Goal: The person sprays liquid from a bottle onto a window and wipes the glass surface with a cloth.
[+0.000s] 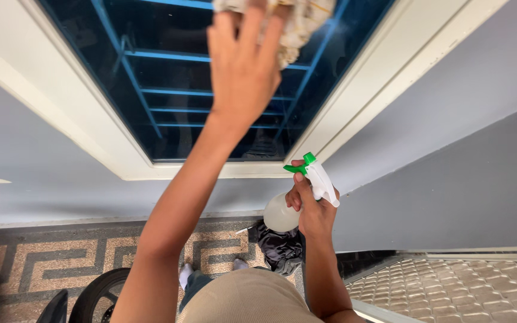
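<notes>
left hand (243, 66) is up near the top middle of the frame, fingers spread flat and pressing a pale crumpled cloth (297, 27) against the dark window glass (181, 90) — the cloth pokes out past the fingertips toward the upper right. blue bars show behind the glass, and a white window frame (115, 152) runs around it. right hand (311, 209) sits lower, middle of the frame, wrapped around the neck of a spray bottle (303, 194) — white sprayer head with a green nozzle and trigger, cloudy round body. under that hand there's a dark crumpled bag (279, 248) on the patterned floor (49, 257). a black tire (100, 293) is at the bottom left.
</notes>
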